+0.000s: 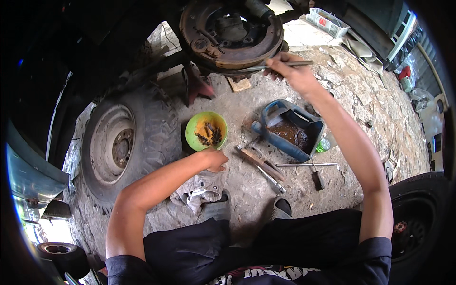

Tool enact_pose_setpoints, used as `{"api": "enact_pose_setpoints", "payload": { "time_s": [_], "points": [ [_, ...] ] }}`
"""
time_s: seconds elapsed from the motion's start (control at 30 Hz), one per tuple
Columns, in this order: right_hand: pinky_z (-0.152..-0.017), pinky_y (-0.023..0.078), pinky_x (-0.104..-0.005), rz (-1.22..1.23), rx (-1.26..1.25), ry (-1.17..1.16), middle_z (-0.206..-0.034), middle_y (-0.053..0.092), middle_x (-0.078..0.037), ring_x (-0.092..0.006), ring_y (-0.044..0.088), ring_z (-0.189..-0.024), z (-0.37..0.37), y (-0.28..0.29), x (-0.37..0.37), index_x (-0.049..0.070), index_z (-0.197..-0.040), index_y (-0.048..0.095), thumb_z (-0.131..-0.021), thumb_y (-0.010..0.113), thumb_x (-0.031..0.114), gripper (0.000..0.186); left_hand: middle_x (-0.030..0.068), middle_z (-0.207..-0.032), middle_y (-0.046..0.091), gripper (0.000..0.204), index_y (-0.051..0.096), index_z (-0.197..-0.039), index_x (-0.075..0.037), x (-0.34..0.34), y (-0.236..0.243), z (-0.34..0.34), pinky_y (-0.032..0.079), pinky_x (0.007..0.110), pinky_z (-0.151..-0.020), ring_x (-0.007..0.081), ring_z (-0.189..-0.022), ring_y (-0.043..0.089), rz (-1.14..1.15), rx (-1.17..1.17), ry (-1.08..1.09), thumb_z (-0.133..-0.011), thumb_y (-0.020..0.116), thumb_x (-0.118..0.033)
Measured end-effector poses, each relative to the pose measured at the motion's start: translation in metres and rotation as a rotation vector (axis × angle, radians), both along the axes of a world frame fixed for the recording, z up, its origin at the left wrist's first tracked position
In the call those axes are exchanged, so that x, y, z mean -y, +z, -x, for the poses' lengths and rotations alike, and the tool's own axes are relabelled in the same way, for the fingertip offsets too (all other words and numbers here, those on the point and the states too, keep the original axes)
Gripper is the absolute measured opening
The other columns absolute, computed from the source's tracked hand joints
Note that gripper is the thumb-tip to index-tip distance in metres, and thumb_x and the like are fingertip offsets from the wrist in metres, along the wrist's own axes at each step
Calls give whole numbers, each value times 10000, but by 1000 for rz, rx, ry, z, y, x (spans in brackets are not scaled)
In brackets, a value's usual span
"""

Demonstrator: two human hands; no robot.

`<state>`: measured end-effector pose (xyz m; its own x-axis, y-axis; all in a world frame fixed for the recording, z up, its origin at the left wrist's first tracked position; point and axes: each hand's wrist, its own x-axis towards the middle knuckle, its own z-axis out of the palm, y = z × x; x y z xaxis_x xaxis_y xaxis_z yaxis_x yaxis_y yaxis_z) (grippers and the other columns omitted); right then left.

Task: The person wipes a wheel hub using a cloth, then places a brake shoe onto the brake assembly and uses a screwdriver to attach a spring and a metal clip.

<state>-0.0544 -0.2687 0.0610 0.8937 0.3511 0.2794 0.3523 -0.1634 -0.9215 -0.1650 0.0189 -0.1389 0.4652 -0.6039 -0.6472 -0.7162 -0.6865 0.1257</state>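
My right hand (290, 71) grips a long thin tool with a dull handle (304, 62). Its slim end lies against the lower rim of a rusty brake assembly (237, 61) under the vehicle; the tip is hard to make out. My left hand (216, 160) is curled closed just below a green bowl (189, 135), above a crumpled grey cloth (202, 187). Whatever its fingers may hold is hidden. Inside the bowl, several dark, bolt-like metal parts (213, 135) lie on an orange-brown bottom.
Right of the bowl stands a cut blue jug (266, 137) with brown liquid. A wire brush (259, 159), a ratchet (273, 179), a metal bar (327, 164) and a dark-handled tool (318, 180) lie nearby. A large wheel (111, 142) and a red jack stand (197, 88) are at left.
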Motion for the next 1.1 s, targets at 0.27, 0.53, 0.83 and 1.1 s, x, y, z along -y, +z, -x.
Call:
{"api": "enact_pose_setpoints", "payload": {
  "time_s": [0.27, 0.53, 0.83, 1.1],
  "points": [
    [-675, 467, -277, 31, -45, 23, -829, 695, -103, -133, 563, -684, -6, 3, -2, 12, -899, 616, -936, 648, 227, 221, 183, -1048, 681, 399, 610, -1166, -69, 2, 7, 0, 501, 468, -889, 370, -1044, 641, 74, 2, 81, -909, 604, -374],
    [-648, 445, -280, -100, -94, -75, -720, 626, -67, -126, 557, -665, 13, -13, -14, 65, -800, 576, -946, 650, 296, 282, 183, -1062, 681, 405, 606, -1188, -72, -8, 4, 0, 501, 468, -892, 361, -1047, 644, -36, -1, 21, -905, 612, -361],
    [-658, 440, -270, 121, -116, -32, -762, 651, -40, -100, 571, -707, -17, 14, 28, 76, -807, 623, -933, 658, 326, 282, 197, -1065, 676, 411, 611, -1182, -67, 5, 8, -1, 502, 470, -884, 375, -1038, 641, 81, 10, 48, -901, 620, -366],
    [-674, 432, -277, -114, -160, 4, -745, 592, -23, -119, 544, -699, 4, -13, -6, 94, -784, 570, -937, 673, 340, 307, 184, -1046, 690, 387, 625, -1157, -62, -17, 9, -9, 504, 468, -882, 377, -1028, 647, -35, -9, 100, -899, 618, -350]
  ]
}}
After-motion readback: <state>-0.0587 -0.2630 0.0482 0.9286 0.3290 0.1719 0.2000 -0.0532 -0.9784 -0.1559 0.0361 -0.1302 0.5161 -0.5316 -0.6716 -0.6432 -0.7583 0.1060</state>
